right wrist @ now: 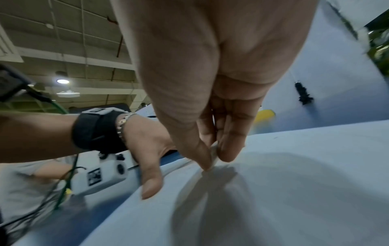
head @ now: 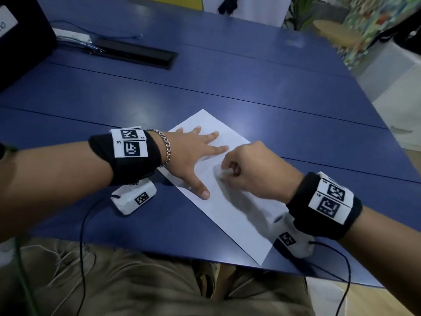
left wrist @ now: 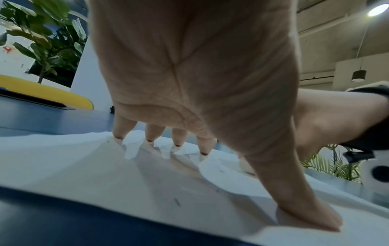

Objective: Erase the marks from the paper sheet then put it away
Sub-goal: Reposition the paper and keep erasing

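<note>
A white paper sheet [head: 230,215] lies at an angle on the blue table [head: 250,83]. My left hand [head: 202,153] rests flat on its upper part, with spread fingers and thumb pressing it down; the fingertips [left wrist: 149,139] touch the sheet. My right hand [head: 227,173] pinches a small white eraser [head: 224,174] between thumb and fingers, its tip down on the paper just right of the left hand. The eraser [right wrist: 213,155] is mostly hidden by the fingers. Faint pencil marks [left wrist: 177,202] show on the paper [left wrist: 84,166] near the left thumb.
A black cable tray [head: 136,54] and a white power strip [head: 73,34] lie at the back left beside a black box [head: 20,46]. The table's near edge runs just below the sheet. A round wooden stool [head: 337,33] stands beyond the far right corner.
</note>
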The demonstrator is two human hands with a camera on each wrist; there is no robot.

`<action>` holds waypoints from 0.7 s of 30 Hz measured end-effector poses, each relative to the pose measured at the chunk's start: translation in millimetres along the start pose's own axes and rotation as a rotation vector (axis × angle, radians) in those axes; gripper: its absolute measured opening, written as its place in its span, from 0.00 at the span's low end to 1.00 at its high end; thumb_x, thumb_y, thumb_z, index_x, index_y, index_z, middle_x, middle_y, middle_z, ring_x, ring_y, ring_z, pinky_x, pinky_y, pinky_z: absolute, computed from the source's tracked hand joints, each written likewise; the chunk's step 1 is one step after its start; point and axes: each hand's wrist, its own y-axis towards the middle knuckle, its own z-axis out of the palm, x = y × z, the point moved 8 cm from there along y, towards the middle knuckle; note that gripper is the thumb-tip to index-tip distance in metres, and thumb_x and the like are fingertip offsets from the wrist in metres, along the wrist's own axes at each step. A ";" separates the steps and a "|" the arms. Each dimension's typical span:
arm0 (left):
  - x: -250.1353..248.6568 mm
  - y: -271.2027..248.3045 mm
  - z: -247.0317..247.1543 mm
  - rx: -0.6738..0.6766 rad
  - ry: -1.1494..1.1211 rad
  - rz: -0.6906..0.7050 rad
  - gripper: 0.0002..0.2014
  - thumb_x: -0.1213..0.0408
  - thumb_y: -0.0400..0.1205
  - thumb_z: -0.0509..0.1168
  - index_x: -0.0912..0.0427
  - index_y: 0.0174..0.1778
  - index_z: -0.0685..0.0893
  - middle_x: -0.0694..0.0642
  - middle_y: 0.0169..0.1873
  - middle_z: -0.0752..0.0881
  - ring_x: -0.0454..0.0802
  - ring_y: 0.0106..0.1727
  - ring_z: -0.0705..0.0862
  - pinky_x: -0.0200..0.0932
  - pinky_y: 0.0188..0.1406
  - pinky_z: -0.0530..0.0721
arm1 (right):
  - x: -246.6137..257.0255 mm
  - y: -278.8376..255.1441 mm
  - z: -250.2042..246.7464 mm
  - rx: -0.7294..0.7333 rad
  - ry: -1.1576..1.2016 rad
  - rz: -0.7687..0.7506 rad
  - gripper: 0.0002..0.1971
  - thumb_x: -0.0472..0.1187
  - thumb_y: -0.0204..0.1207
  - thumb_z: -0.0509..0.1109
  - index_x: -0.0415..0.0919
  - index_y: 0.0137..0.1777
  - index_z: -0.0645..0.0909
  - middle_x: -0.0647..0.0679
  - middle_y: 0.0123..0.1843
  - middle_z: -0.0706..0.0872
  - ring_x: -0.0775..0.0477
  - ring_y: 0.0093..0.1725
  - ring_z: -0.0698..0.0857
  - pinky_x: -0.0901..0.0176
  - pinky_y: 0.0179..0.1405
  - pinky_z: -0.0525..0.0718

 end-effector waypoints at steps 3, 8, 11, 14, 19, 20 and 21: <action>-0.7 -0.9 -0.2 -0.004 0.007 -0.001 0.68 0.15 0.60 0.69 0.27 0.88 0.34 0.45 0.91 0.32 0.65 0.92 0.36 0.77 0.87 0.47 | 11.6 -4.8 1.3 0.087 -0.004 -0.055 0.04 0.44 0.74 0.73 0.50 0.45 0.90 0.54 0.38 0.90 0.52 0.37 0.85 0.53 0.42 0.86; 0.1 0.2 0.3 -0.006 0.000 0.004 0.67 0.12 0.57 0.67 0.22 0.85 0.31 0.45 0.91 0.32 0.65 0.92 0.36 0.77 0.87 0.46 | -8.3 15.8 -17.7 -0.021 -0.064 -0.006 0.08 0.39 0.70 0.72 0.43 0.47 0.91 0.49 0.37 0.91 0.42 0.39 0.87 0.46 0.43 0.89; 0.3 0.2 0.4 -0.012 -0.015 0.011 0.67 0.12 0.58 0.68 0.23 0.86 0.33 0.44 0.91 0.31 0.64 0.92 0.36 0.77 0.87 0.45 | 8.8 5.2 -7.3 0.050 -0.072 -0.055 0.06 0.41 0.72 0.71 0.44 0.43 0.89 0.49 0.34 0.89 0.44 0.36 0.85 0.48 0.39 0.86; 0.8 0.7 0.9 -0.015 -0.010 0.007 0.68 0.12 0.58 0.67 0.25 0.87 0.34 0.44 0.91 0.31 0.63 0.92 0.35 0.76 0.87 0.45 | 20.2 -2.7 -1.4 0.165 -0.064 -0.094 0.05 0.44 0.74 0.73 0.46 0.44 0.90 0.51 0.37 0.89 0.49 0.36 0.84 0.53 0.41 0.83; -0.3 -0.4 -0.1 -0.013 -0.001 0.010 0.66 0.12 0.58 0.66 0.21 0.84 0.31 0.43 0.90 0.31 0.63 0.92 0.36 0.76 0.88 0.46 | -4.2 17.0 -16.5 0.024 -0.075 -0.046 0.05 0.42 0.71 0.74 0.45 0.45 0.90 0.50 0.35 0.90 0.44 0.37 0.87 0.48 0.42 0.87; -0.2 -0.7 -0.3 -0.015 -0.006 0.012 0.66 0.12 0.58 0.67 0.20 0.84 0.32 0.43 0.90 0.31 0.63 0.92 0.36 0.76 0.88 0.45 | 0.3 15.3 -14.4 0.013 -0.082 -0.060 0.05 0.42 0.71 0.73 0.45 0.44 0.90 0.50 0.34 0.89 0.44 0.36 0.86 0.47 0.41 0.87; -0.1 -1.0 -0.3 -0.016 -0.011 0.013 0.65 0.12 0.58 0.67 0.20 0.85 0.33 0.43 0.91 0.31 0.63 0.92 0.36 0.76 0.88 0.45 | 7.3 12.1 -10.1 0.021 -0.084 -0.075 0.05 0.42 0.71 0.73 0.45 0.42 0.89 0.50 0.33 0.89 0.45 0.34 0.85 0.48 0.39 0.86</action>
